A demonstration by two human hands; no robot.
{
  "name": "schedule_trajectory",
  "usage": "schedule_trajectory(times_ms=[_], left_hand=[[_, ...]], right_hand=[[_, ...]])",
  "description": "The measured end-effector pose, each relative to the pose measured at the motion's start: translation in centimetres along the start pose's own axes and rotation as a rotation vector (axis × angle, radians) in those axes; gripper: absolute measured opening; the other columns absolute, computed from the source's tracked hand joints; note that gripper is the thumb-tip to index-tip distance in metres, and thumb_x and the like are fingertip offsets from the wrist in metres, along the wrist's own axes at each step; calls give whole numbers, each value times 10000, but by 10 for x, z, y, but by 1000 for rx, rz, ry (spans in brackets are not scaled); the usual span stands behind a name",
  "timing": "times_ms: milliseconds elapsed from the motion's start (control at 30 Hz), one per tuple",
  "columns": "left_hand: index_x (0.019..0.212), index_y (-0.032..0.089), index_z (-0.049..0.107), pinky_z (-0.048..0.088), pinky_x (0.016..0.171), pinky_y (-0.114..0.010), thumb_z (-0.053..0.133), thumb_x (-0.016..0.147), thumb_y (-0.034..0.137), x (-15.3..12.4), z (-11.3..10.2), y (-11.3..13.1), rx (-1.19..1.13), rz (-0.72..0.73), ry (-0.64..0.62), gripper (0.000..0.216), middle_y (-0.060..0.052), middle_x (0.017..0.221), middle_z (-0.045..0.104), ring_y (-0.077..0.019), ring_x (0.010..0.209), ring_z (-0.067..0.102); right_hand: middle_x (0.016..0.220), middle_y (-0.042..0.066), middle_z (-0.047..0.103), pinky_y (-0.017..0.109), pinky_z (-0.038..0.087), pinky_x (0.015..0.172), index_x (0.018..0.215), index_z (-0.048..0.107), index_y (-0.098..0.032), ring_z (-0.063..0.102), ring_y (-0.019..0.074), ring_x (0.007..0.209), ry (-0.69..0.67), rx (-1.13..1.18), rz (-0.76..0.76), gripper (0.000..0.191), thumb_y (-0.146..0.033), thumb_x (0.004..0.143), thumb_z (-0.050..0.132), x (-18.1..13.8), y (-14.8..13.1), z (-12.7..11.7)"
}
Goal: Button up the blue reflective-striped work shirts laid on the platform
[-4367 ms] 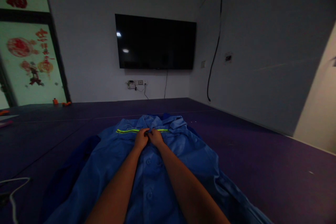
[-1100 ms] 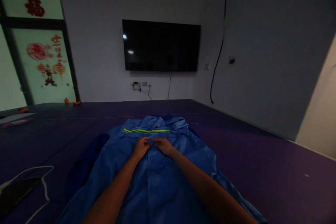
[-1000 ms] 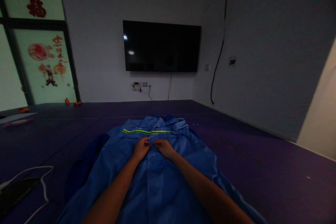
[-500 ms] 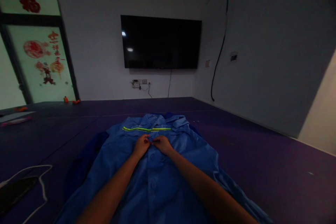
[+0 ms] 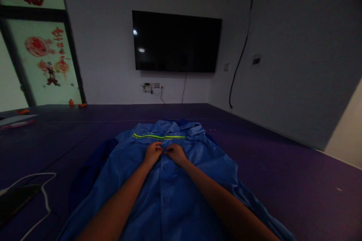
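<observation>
A blue work jacket (image 5: 181, 199) with a collar and a yellow-green chest stripe lies front up, its collar pointing away from me. My left hand (image 5: 153, 154) pinches the front placket just below the stripe. Close beside it, my right hand (image 5: 175, 153) has its fingertips closed on the other side of the placket. The small spot between the fingertips is partly hidden. Nearer to me, two buttons (image 5: 165, 167) show on the placket below the hands.
The jacket lies on a purple surface (image 5: 268, 165). At left are a dark phone-like device (image 5: 18, 199) and a white cable (image 5: 46, 199). Small orange things (image 5: 71, 102) lie near the door. A television (image 5: 177, 43) hangs on the wall, with a black cable (image 5: 240, 60) to its right.
The view has shifted slightly. Both hands stay at the same place on the placket, with the fingers moving only a little and the fingertips slightly farther apart.
</observation>
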State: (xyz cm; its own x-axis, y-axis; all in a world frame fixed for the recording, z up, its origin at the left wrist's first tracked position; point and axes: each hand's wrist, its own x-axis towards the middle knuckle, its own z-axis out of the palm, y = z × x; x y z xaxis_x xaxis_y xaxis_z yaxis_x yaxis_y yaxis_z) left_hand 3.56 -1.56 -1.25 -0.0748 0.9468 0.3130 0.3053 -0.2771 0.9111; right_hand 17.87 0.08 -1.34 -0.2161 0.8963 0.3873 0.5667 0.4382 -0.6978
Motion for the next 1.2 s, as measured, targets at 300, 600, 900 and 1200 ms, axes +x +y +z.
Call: schedule_trajectory(times_ms=[300, 600, 900, 1200], left_hand=[[773, 134, 638, 433, 619, -242, 620, 638, 240, -2, -1, 3, 159, 14, 105, 173, -52, 743, 658, -167, 696, 604], [501, 166, 600, 363, 543, -226, 534, 687, 324, -3, -2, 10, 265, 50, 11, 253, 4, 468, 561, -164, 587, 564], [544, 167, 608, 365, 548, -233, 527, 687, 301, 1, -1, 6, 221, 21, 20, 212, -23, 551, 604, -169, 615, 562], [541, 161, 572, 316, 485, -221, 514, 697, 440, 0, -4, 4, 61, -28, 20, 324, 24, 456, 500, -127, 490, 477]], right_hand=[[688, 18, 671, 219, 467, 640, 622, 663, -179, 621, 153, 692, 32, -9, 50, 141, -85, 681, 575, 3, -3, 3], [696, 7, 664, 240, 475, 682, 640, 652, -184, 619, 159, 725, 63, 8, 20, 138, -115, 713, 557, 2, -4, 4], [804, 61, 676, 245, 431, 738, 722, 665, -162, 608, 180, 794, 101, -71, 1, 170, -108, 744, 506, -2, -13, 1], [723, 67, 672, 230, 400, 629, 727, 673, -155, 603, 169, 682, 108, -143, 41, 289, -273, 839, 434, -3, -14, -1]])
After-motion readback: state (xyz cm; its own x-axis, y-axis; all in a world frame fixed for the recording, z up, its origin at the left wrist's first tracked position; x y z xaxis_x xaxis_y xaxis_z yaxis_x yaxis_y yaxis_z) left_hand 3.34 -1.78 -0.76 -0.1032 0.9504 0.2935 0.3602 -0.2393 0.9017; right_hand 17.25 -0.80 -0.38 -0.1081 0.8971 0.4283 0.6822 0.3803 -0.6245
